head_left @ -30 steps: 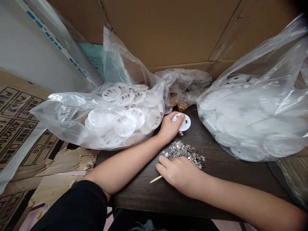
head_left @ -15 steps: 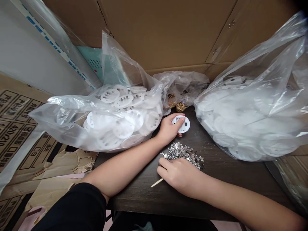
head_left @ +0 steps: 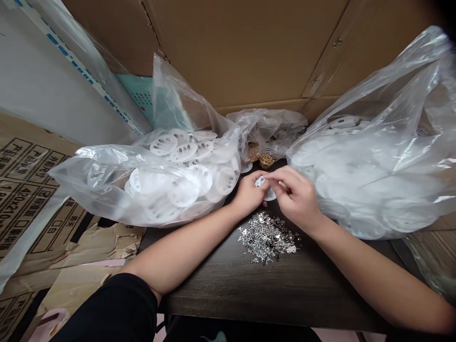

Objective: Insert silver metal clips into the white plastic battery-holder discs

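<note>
Walls of brown cardboard cartons close in the far side of a cramped workstation, with a dark wooden tabletop at its centre. A large clear plastic bag packed with white round parts fills the right side. A second clear bag, heaped with white slotted discs, slumps over the tabletop's left edge. Between them, at the far centre, sits a smaller crumpled bag with gold-coloured metal pieces showing at its mouth.

Both bare forearms reach in from the near edge and meet between the two big bags. The left hand has its grip closed on the left rim of a single white disc, held just above the tabletop near the small bag. The right hand touches the same disc from the right, thumb and forefinger pinched together over its top. Whether anything lies between those fingertips cannot be told.

Just near of the hands, a loose pile of tiny silver metal parts is spread on the tabletop, apart from both hands.
</note>
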{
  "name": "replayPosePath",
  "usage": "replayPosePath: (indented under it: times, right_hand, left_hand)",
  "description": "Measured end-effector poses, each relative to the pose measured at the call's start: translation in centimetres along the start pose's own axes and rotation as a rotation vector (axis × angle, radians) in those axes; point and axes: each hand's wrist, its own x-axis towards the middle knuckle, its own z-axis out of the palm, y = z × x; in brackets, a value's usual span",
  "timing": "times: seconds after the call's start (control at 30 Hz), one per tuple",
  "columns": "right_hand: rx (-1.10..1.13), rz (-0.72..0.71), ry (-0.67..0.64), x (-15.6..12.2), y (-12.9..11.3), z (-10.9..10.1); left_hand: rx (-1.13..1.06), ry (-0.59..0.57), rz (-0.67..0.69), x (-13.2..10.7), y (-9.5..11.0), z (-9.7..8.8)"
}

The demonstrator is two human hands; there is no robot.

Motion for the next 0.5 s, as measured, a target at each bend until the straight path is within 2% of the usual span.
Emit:
replayPosePath:
  times: [0.1,0.2,0.37,0.5]
  right_hand:
    - [-0.01,0.136,0.148,-0.1,2.4,1.1]
    - [-0.02,0.219,0.221,-0.8,3.7,2.0]
    - [0.023,0.234,0.167,-1.5,3.8,2.6]
    - [0.024,0.233,0.179,-1.4,3.7,2.6]
  left_hand:
    - [-0.012,0.024,-0.024,-0.1,0.0,0.1]
    - [-0.034,0.033,-0.021,-0.1,0.1,0.1]
    - [-0.183,0.048,-0.027,0.1,0.2,0.0]
    - [-0.201,0.045,-0.016,0.2,0.1,-0.1]
